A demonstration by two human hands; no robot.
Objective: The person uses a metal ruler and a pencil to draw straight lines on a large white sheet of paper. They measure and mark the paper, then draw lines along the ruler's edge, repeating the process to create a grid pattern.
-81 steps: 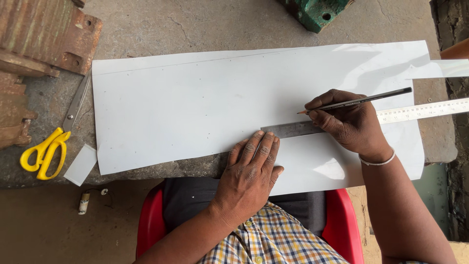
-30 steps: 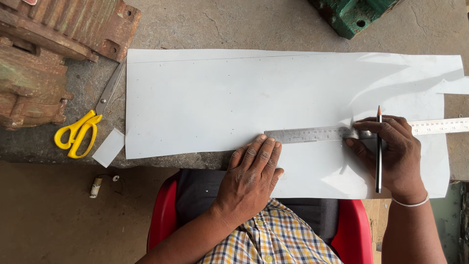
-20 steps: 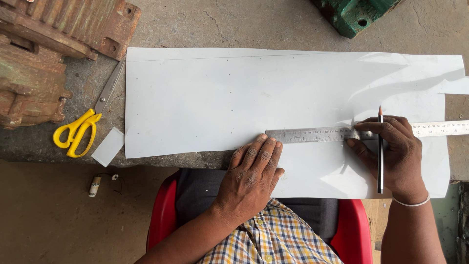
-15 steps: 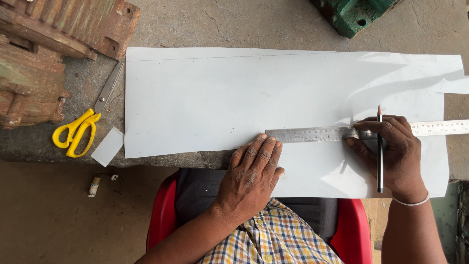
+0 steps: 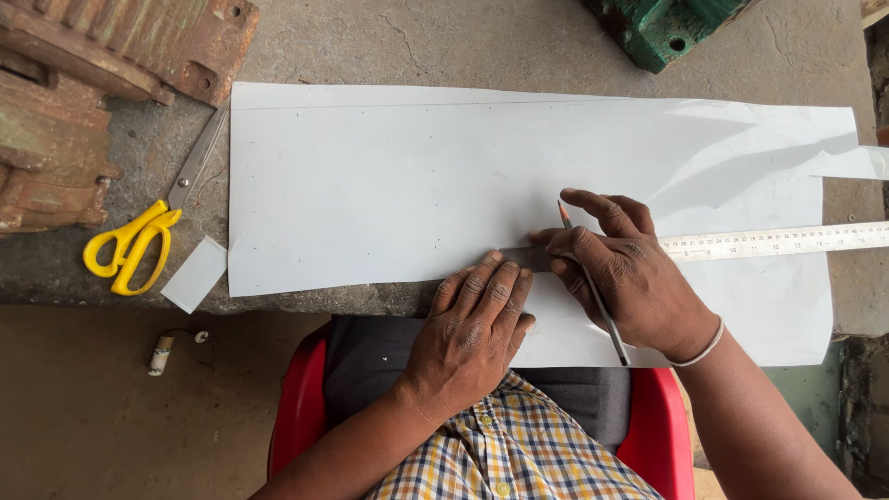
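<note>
I see the large white paper sheet (image 5: 389,194) spread over the grey stone bench (image 5: 482,46), and my left hand (image 5: 472,324) lies open and flat on the sheet's near edge, fingers pressing down. Just right of it on the sheet, my right hand (image 5: 630,278) is closed around a thin dark pencil (image 5: 593,287) whose tip touches the paper, resting over the long steel ruler (image 5: 787,241) that runs off the sheet's right side. Yellow-handled scissors (image 5: 148,231) lie left of the sheet.
</note>
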